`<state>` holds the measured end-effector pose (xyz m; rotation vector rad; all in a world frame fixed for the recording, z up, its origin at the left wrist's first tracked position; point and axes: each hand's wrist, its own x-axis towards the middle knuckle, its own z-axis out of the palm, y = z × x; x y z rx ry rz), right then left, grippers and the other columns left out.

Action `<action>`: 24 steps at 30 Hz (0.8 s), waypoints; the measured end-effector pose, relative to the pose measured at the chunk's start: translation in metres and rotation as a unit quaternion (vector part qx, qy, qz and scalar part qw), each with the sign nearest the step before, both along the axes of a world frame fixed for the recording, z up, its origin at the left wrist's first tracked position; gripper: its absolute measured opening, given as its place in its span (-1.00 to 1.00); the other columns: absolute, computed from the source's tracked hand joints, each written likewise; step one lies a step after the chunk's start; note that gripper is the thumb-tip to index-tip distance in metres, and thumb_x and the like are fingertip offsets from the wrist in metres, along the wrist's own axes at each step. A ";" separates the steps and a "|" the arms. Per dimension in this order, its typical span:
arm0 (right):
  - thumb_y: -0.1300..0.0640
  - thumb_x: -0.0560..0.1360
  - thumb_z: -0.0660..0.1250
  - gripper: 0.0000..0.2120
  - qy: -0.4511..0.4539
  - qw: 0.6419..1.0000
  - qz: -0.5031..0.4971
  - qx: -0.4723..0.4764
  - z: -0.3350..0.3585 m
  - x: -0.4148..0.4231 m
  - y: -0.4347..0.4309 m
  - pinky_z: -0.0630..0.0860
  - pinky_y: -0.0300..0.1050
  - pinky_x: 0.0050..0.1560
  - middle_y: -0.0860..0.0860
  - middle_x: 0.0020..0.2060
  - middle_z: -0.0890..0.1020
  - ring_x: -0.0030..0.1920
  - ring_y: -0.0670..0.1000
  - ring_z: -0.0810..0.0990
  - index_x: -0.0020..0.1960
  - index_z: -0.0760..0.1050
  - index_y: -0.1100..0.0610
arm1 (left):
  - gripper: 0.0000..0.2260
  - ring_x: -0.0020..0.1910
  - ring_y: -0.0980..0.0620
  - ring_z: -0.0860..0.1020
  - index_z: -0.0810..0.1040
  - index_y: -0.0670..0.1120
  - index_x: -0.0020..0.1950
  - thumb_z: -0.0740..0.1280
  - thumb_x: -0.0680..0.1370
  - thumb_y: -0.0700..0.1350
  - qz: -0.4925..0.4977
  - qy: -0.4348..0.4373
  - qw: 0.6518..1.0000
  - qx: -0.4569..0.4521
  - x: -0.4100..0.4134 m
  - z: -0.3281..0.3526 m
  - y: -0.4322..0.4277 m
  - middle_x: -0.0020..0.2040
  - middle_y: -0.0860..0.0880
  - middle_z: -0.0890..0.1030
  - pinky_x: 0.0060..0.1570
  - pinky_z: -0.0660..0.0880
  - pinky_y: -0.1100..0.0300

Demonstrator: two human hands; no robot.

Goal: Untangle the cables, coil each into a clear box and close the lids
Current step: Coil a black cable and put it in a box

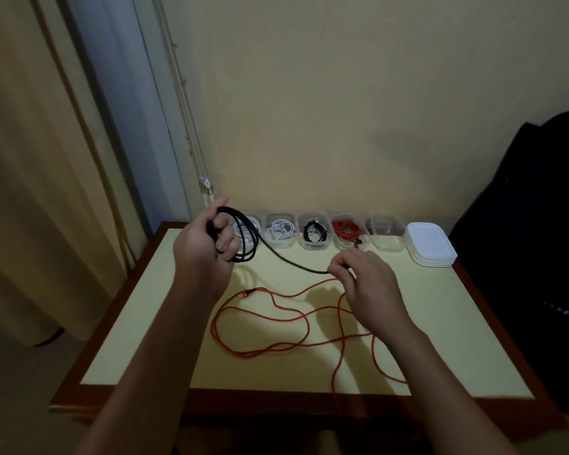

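Worktop (165, 323): near corners dim. Red cable (247, 293) sprawls loose on it, partly hidden under right arm. Left hand (201, 247) grips black cable (289, 262) coil above worktop, masking leftmost clear box (258, 214). Right hand (372, 287) pinches tail, tip hidden.

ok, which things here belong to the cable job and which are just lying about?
Job: black cable, coiled in left hand, strand pinched by right hand; red cable on table; clear boxes; stack of lids.
Lying about: curtain; dark bag or garment.
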<state>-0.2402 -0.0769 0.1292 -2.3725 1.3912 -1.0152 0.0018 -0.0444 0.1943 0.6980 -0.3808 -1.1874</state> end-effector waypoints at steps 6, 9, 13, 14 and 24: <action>0.03 0.61 0.23 -0.84 -0.027 0.996 0.090 0.012 0.017 0.017 0.012 0.33 -0.25 -0.12 -0.24 -0.23 0.53 -0.13 -0.08 0.47 -0.10 0.54 0.01 | -0.81 -0.45 0.10 0.31 0.53 -0.06 0.22 0.15 0.70 -0.16 0.004 -0.385 0.923 0.021 -0.035 -0.009 0.009 -0.37 0.02 0.46 -0.47 0.26 0.25; 0.07 0.62 0.25 -0.83 -0.082 0.991 0.103 0.016 0.028 0.025 0.017 0.31 -0.37 -0.17 -0.23 -0.28 0.54 -0.16 -0.17 0.49 -0.12 0.53 0.03 | -0.69 -0.40 0.13 0.46 0.43 -0.13 0.44 0.16 0.70 -0.18 -0.024 -0.486 0.873 0.011 -0.048 -0.021 0.010 -0.39 0.05 0.50 -0.31 0.42 0.29; 0.14 0.64 0.29 -0.81 -0.139 0.985 0.100 0.032 0.036 0.028 0.015 0.28 -0.37 -0.26 -0.27 -0.30 0.54 -0.25 -0.15 0.50 -0.14 0.49 -0.03 | -0.70 -0.40 -0.03 0.58 0.44 -0.13 0.44 0.14 0.71 -0.16 -0.091 -0.469 0.879 0.020 -0.065 -0.031 0.017 -0.41 -0.08 0.52 -0.31 0.51 0.16; 0.15 0.63 0.31 -0.82 -0.141 0.984 0.102 0.037 0.036 0.029 0.015 0.28 -0.37 -0.27 -0.28 -0.31 0.55 -0.26 -0.16 0.50 -0.14 0.49 -0.02 | -0.72 -0.50 -0.01 0.51 0.51 -0.21 0.35 0.13 0.72 -0.16 -0.113 -0.439 0.891 0.027 -0.067 -0.032 0.018 -0.43 -0.12 0.46 -0.43 0.44 0.19; 0.25 0.61 0.33 -0.86 -0.059 0.994 0.086 -0.026 0.021 0.016 0.003 0.43 -0.30 -0.09 -0.07 -0.15 0.67 -0.11 -0.13 0.58 0.10 0.64 0.12 | -0.77 -0.51 0.12 0.07 0.65 -0.13 0.18 0.23 0.67 -0.12 -0.217 -0.303 0.927 0.040 -0.057 -0.023 0.018 -0.42 0.03 0.13 -0.50 -0.02 0.20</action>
